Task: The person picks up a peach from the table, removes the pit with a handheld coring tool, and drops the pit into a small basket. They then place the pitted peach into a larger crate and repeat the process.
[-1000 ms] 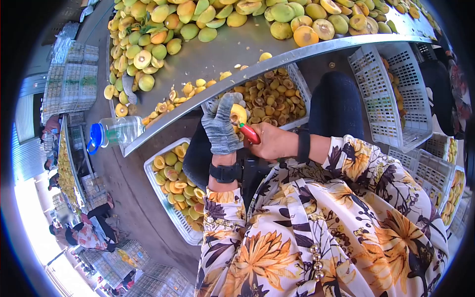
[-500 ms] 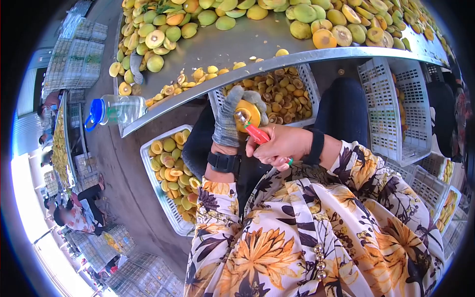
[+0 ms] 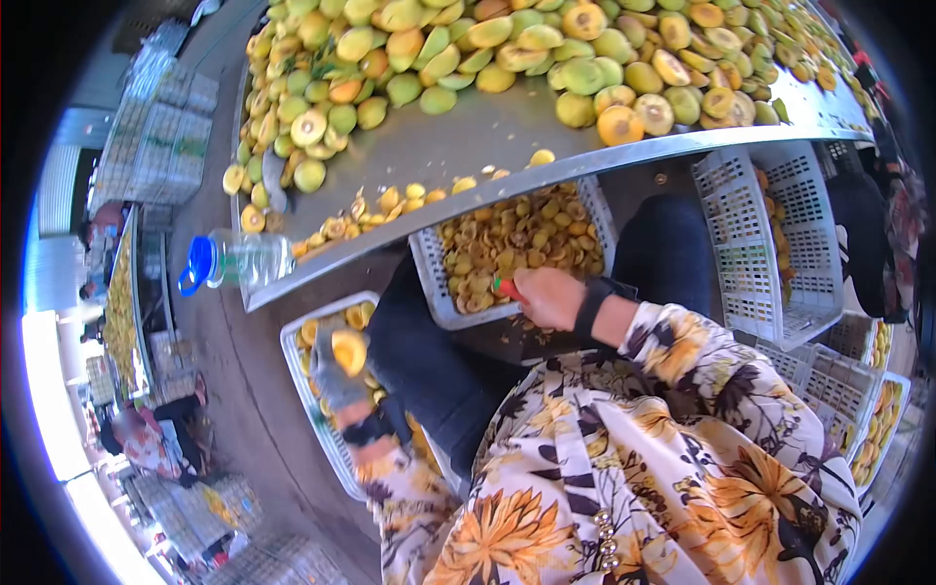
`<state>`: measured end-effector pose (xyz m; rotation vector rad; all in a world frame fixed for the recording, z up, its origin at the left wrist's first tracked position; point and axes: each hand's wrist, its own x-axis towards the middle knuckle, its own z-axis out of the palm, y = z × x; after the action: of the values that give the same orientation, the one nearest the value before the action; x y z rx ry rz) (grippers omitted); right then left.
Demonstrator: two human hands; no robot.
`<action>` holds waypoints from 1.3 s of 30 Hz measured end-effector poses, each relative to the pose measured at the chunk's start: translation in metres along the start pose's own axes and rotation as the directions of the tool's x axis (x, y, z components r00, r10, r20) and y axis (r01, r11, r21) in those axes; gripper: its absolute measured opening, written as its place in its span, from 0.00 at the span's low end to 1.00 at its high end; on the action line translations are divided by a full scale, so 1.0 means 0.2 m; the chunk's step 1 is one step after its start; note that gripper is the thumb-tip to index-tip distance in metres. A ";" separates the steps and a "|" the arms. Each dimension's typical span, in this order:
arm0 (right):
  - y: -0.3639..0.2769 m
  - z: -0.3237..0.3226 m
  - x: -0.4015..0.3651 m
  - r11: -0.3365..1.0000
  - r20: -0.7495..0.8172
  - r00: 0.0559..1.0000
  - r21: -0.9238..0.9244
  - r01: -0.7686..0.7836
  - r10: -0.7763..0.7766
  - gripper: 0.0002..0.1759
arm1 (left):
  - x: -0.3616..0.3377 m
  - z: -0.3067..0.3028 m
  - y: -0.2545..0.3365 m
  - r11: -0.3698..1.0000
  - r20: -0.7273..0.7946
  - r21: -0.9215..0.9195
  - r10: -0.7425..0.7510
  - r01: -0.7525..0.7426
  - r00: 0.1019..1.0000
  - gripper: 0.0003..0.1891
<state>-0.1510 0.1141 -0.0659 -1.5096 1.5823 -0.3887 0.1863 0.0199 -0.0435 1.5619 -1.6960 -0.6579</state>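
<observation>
My left hand (image 3: 333,369), in a grey glove and blurred by motion, is over the white crate of fruit (image 3: 294,336) on the left. A hollowed yellow peach half (image 3: 348,353) sits in its fingers. My right hand (image 3: 553,298), bare, is closed around a red-handled pitting spoon (image 3: 510,289) with a green collar; its metal tip is hard to make out. That hand is above the near right part of a white crate (image 3: 448,317) full of cut pieces and fruit scraps (image 3: 517,239).
A metal table (image 3: 429,132) in front bears a heap of peach halves (image 3: 487,58) and a grey glove-like item (image 3: 274,180). A clear bottle with a blue cap (image 3: 239,259) is at its left corner. White crates (image 3: 780,244) stand on the right. Another person (image 3: 156,439) sits far left.
My left hand has moved down and left with the peach half, away from the spoon, to the left crate. My right hand has shifted slightly right and down, still gripping the spoon.
</observation>
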 end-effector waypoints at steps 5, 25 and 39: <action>-0.05 0.01 -0.05 0.991 -0.238 0.967 0.078 0.108 -0.087 0.23 | 0.09 -0.10 0.06 0.945 0.049 0.121 -0.311 0.304 0.949 0.18; 0.21 -0.30 -0.63 0.721 -0.491 0.771 0.690 0.060 0.406 0.18 | 0.20 1.80 1.44 0.977 0.549 -0.103 0.212 -0.187 0.808 0.23; 0.09 -0.45 -0.54 0.854 -0.636 0.658 0.520 -0.020 0.403 0.21 | 0.05 1.40 1.34 0.906 0.420 -0.420 0.241 -0.049 0.875 0.15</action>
<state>-0.2445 0.1859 0.0108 -0.7630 2.0434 -1.2706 -0.1988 0.0170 -0.0021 1.0199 -1.8445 -1.2870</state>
